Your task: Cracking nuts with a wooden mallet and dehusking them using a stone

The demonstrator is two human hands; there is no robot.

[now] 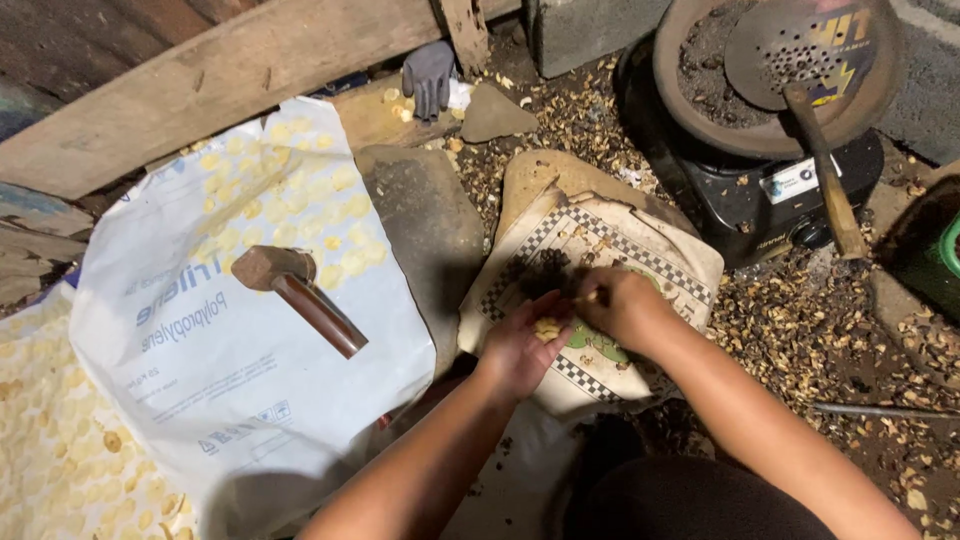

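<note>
Pale yellow kernel (546, 327), small, cupped in the fingers of the left hand (520, 350) over a checkered board (640, 250) on the floor. Right hand (625, 305) closed on a thin stick-like tool (590, 296), its tip at the kernel; the two hands touch. Whether the kernel is fully clean of shell I cannot tell.

Done, by the look of it: many pale kernels show through a white sack (240, 330) to the left, and more lie in a second sack (60, 460) at the lower left. Brown shell litter (800, 340) covers the ground to the right and behind the board.

Left to do: the piece in hand appears part-way picked. No heap of uncracked nuts can be made out.

Idle nearby: hammer (300, 290) lying on the sack; flat stone (425, 225) beside the board; grey glove (430, 75); pan (770, 80) with perforated ladle (810, 50) on a black stove (760, 190).
</note>
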